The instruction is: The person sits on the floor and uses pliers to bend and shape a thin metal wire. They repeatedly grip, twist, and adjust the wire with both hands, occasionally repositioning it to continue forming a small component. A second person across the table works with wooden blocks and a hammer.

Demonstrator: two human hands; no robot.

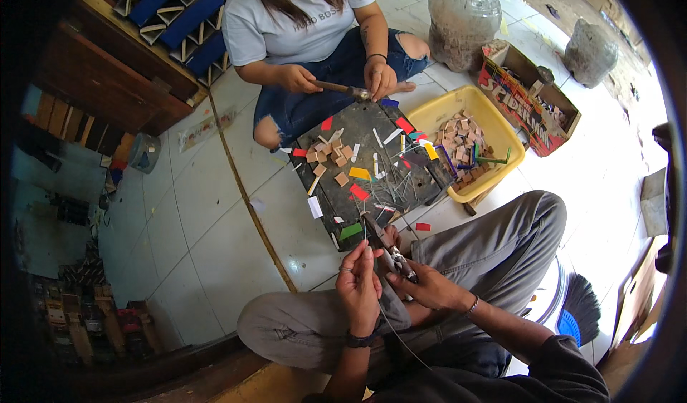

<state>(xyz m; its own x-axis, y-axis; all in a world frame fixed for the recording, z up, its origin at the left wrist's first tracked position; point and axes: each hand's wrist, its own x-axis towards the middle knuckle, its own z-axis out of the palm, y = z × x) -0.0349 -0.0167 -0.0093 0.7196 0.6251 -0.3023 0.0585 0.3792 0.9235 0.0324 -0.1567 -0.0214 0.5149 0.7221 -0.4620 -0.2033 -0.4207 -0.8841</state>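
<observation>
My left hand point(360, 285) pinches a thin metal wire point(402, 343) between thumb and fingertips. One end stands up beside the tool's jaws, while the rest trails down past my wrist toward my lap. Closed around the handles of a pair of pliers point(395, 260) is my right hand point(431, 288). The jaws point up and away, close to the wire; I cannot tell whether they touch it. Just beyond both hands stands a low dark wooden table point(335, 203). On it lie small wooden blocks point(333, 151), cut wires point(393, 187) and coloured strips point(360, 173).
Across the table sits a person point(300, 38) holding a hammer point(340, 87) over its far edge. A yellow basin point(511, 110) of wooden pieces stands at the right. Behind it are a cardboard box point(517, 92) and a stuffed clear bag point(465, 20). A black-bristled brush point(581, 306) lies right.
</observation>
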